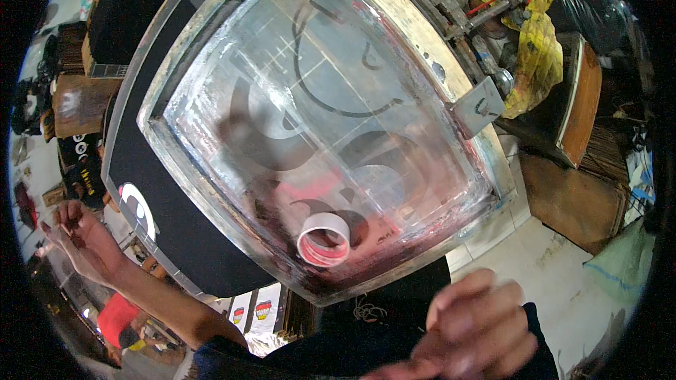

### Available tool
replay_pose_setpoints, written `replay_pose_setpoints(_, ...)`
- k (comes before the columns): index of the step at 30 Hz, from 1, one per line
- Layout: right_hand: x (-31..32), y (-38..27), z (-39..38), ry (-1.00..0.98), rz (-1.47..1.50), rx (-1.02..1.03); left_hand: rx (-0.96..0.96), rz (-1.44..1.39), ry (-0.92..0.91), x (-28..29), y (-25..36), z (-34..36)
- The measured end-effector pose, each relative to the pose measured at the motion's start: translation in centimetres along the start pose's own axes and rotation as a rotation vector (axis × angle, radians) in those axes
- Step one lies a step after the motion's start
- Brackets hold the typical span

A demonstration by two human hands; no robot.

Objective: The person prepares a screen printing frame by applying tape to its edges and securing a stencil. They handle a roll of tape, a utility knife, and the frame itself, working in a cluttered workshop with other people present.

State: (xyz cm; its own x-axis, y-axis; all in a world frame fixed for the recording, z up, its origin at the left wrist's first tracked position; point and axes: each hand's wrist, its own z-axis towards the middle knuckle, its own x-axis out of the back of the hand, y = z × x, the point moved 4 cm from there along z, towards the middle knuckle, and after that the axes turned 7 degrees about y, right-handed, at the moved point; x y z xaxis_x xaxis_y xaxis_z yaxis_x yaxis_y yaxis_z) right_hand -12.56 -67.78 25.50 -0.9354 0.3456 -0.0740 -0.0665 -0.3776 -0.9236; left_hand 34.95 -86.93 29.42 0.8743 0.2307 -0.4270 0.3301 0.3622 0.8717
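A screen-printing frame (232,207) fills the middle, its translucent mesh showing dark curved shapes and pink-red ink smears. On the mesh near its lower corner stands a white ring (325,229) with red inside, like an empty tape roll core. Under the frame's left side lies a black panel (169,211) with a white eye-like print. My left hand (91,243) is raised at the far left, apart from the frame, fingers loosely bent and nothing seen in them. My right hand (486,331), somewhat blurred, is at lower right with fingers curled in; whatever they hold is hidden.
A metal clamp mechanism (486,17) joins the frame's upper right, with a yellow cloth (535,56) beside it. Brown boards (574,197) are stacked at right on pale floor. Printed sheets (264,313) lie below the frame. A person in red (121,318) is at lower left.
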Motion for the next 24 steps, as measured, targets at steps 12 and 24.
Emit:
replay_pose_setpoints(12,5.7,10.3,-3.4,0.605,-0.200,-0.564,-0.149,0.570,-0.261,-13.2,-22.2,1.6)
replay_pose_setpoints(24,3.4,12.5,-7.0,0.074,-0.888,-0.337,-0.593,1.127,-0.297,-17.6,-31.2,0.2)
